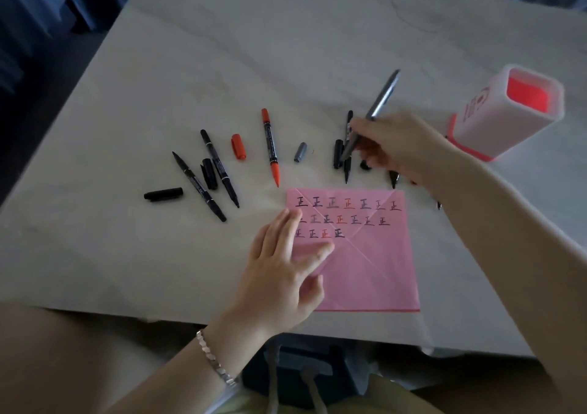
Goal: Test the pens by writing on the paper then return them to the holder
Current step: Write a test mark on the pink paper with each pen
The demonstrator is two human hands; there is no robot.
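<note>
Paper (374, 274) is showing rows of marks; right hand (400, 147) is pinching a grey pen (382, 96), left hand (282, 267) pressing flat; holder (495, 121) is sitting empty

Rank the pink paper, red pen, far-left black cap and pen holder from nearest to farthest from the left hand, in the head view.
1. Pink paper, under the left hand.
2. Red pen, just beyond the fingers.
3. Black cap, far left.
4. Pen holder, far right.
</note>
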